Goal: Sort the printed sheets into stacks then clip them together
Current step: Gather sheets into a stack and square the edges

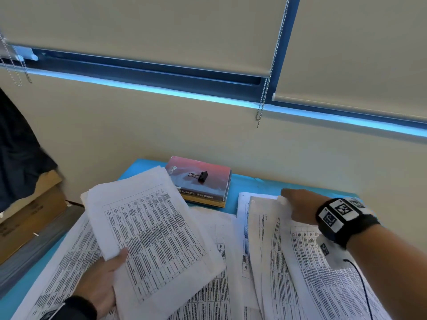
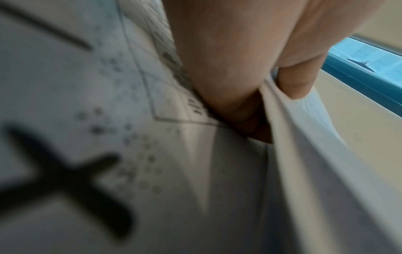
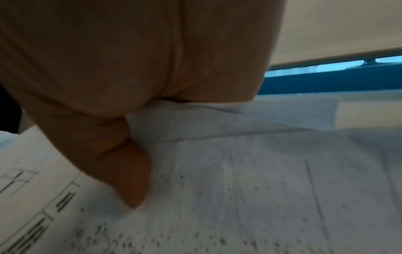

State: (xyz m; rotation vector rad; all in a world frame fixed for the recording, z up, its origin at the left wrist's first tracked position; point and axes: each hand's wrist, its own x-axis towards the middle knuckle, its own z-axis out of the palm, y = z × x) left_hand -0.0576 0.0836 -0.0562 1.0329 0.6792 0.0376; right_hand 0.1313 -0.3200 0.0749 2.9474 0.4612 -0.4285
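My left hand (image 1: pixel 114 264) grips a stack of printed sheets (image 1: pixel 150 236) by its near left corner, thumb on top, and holds it tilted above the table. In the left wrist view the thumb (image 2: pixel 217 72) and a finger (image 2: pixel 298 82) pinch the stack's edge (image 2: pixel 309 171). My right hand (image 1: pixel 292 205) reaches over the loose sheets on the right (image 1: pixel 307 273) and pinches the far edge of the top sheet, which curls up; its thumb (image 3: pixel 130 171) sits against that sheet (image 3: pixel 250 180). More sheets (image 1: pixel 217 292) lie flat between. A black binder clip (image 1: pixel 200 176) rests on a red book (image 1: pixel 215 183).
The blue table (image 1: pixel 258 184) stands against a beige wall, and the book lies at its far edge. Cardboard boxes (image 1: pixel 30 218) and dark cloth (image 1: pixel 18 144) are at the left. Blind chains (image 1: pixel 265 88) hang above the table's back.
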